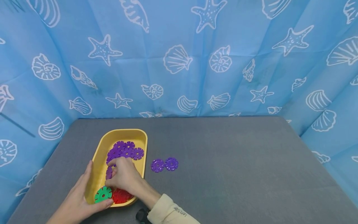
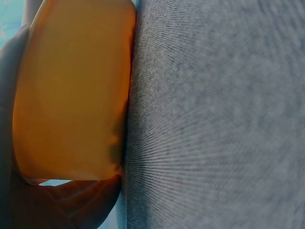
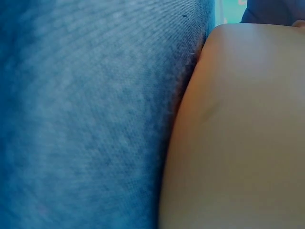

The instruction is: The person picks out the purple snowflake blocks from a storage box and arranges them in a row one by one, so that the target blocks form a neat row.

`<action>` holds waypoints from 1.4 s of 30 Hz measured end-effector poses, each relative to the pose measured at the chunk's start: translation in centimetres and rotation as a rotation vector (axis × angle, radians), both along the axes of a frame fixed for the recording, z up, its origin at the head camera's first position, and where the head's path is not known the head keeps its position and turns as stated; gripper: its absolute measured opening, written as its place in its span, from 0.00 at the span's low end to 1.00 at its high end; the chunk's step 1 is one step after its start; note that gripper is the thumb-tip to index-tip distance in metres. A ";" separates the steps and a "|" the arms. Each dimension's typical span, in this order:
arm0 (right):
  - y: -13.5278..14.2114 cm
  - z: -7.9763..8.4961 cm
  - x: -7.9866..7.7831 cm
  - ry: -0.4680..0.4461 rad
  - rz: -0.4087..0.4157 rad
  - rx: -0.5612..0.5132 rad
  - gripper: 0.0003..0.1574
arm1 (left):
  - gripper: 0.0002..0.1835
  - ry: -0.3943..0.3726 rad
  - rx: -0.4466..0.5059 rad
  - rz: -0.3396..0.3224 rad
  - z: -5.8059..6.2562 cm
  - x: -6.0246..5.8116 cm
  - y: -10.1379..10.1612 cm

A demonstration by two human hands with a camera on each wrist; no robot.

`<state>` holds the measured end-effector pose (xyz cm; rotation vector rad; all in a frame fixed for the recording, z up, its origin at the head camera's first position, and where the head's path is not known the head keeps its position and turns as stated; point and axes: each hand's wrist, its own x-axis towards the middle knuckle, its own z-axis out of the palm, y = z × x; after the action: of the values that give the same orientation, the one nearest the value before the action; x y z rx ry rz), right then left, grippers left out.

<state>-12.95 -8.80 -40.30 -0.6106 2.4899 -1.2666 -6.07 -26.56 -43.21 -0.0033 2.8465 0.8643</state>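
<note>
A yellow plastic tray [image 1: 96, 161] stands at the left of the table, its outer wall filling much of both wrist views. My left hand [image 1: 75, 199] grips its near left corner, fingers along the left side and thumb over the front rim. Inside the tray, my right hand [image 1: 126, 175] pinches a purple notched disc [image 1: 108, 173], seen nearly edge-on between thumb and index finger. More purple notched discs [image 1: 120, 151] lie piled toward the far end. A green disc [image 1: 103, 194] and red discs [image 1: 122, 196] sit at the near end, partly under my right hand.
Two purple notched discs, one [image 1: 158, 165] beside the other [image 1: 171, 164], lie flat on the grey table [image 1: 237, 168] right of the tray. A blue curtain [image 1: 190, 84] with white shells and starfish hangs behind and along both sides of the table.
</note>
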 end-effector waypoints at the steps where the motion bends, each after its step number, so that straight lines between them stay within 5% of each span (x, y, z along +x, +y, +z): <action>1: 0.0 0.1 0.0 0.003 0.004 -0.019 0.34 | 0.73 0.002 -0.002 0.001 0.0 0.0 0.0; 15: 1.4 0.6 -0.1 0.029 0.070 -0.418 0.30 | 0.73 -0.004 0.024 -0.006 -0.1 0.0 0.4; 29: 5.1 1.0 -0.2 -0.005 0.059 -0.444 0.33 | 0.75 -0.008 0.013 0.027 0.1 0.0 0.2; 42: 11.0 1.4 -0.6 -0.111 -0.030 -0.469 0.33 | 0.75 0.000 -0.005 0.021 0.1 0.0 0.3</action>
<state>-13.57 2.16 -38.94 -0.5842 2.1251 -1.8608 -6.04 -26.29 -43.07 -0.0344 2.8532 0.8617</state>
